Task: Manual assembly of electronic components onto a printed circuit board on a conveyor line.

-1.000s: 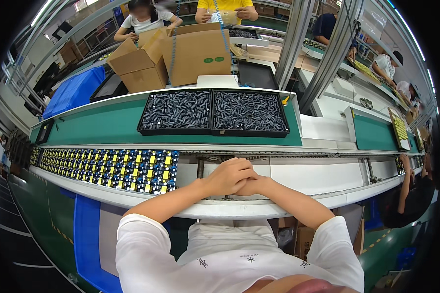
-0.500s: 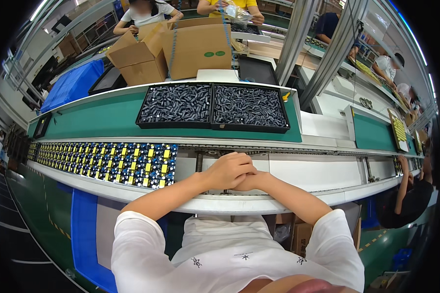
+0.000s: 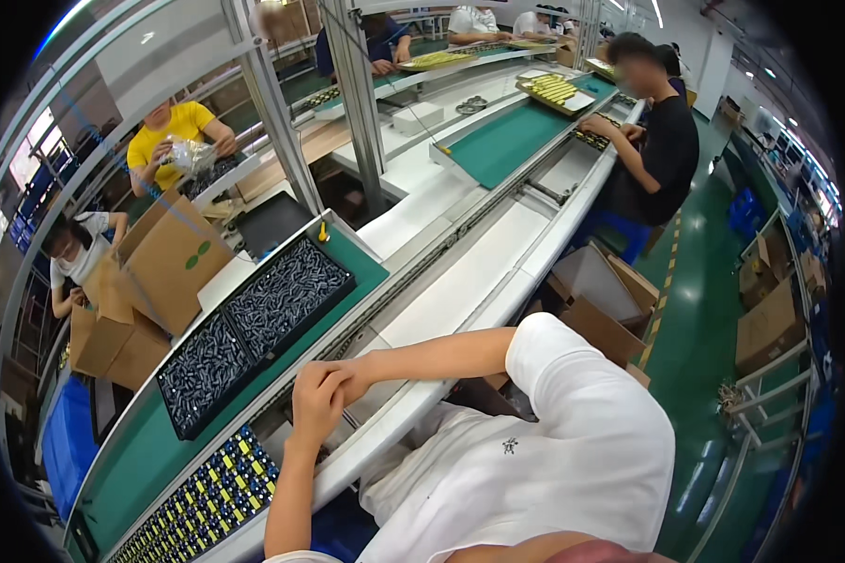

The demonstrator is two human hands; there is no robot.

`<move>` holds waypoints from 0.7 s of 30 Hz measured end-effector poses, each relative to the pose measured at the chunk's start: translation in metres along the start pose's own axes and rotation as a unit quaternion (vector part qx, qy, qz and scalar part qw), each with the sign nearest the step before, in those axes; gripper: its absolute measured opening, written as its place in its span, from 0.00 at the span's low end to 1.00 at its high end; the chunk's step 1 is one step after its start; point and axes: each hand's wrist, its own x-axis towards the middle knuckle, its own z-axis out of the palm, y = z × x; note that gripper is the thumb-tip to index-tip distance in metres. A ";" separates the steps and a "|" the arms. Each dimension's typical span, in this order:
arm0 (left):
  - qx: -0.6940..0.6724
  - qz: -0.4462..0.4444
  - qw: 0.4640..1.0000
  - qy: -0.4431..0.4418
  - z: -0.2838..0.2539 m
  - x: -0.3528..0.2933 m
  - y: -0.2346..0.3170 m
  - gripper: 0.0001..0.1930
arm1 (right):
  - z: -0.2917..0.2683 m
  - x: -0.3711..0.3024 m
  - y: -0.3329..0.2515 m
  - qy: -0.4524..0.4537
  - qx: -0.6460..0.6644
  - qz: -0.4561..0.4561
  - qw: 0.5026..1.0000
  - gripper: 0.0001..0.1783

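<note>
My left hand (image 3: 315, 402) rests over my right hand (image 3: 355, 377), its fingers curled around it. Both hands lie together above the conveyor track, near its front rail. The fingers of my right hand are mostly hidden under the left. Close to my left forearm, a panel of blue circuit boards with yellow blocks (image 3: 207, 493) lies on the track; no hand touches it. Beyond the hands, on a green work surface (image 3: 141, 460), two black trays side by side hold many small dark cylindrical parts (image 3: 286, 291).
Cardboard boxes (image 3: 174, 253) and a blue cover (image 3: 69, 441) stand beyond the trays. An upright metal post (image 3: 277, 113) rises behind them. Along the line to the right, a co-worker in black (image 3: 662, 141) handles boards. More cardboard boxes (image 3: 610, 291) sit below the rail.
The view has swung to the right and tilted, so the co-worker in black and the aisle show more fully. My hands stay clasped together over the track.
</note>
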 end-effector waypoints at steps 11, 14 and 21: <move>0.089 0.063 0.993 0.036 -0.003 0.001 -0.001 0.14 | -0.033 -0.001 -0.014 0.142 -0.018 -0.009 0.990 0.17; 0.115 0.072 0.989 0.051 0.000 0.004 0.002 0.14 | -0.034 -0.005 -0.003 0.160 -0.125 0.028 0.979 0.16; 0.179 0.065 0.978 0.087 -0.001 0.001 -0.001 0.14 | -0.041 -0.007 -0.020 0.193 -0.214 0.045 0.956 0.17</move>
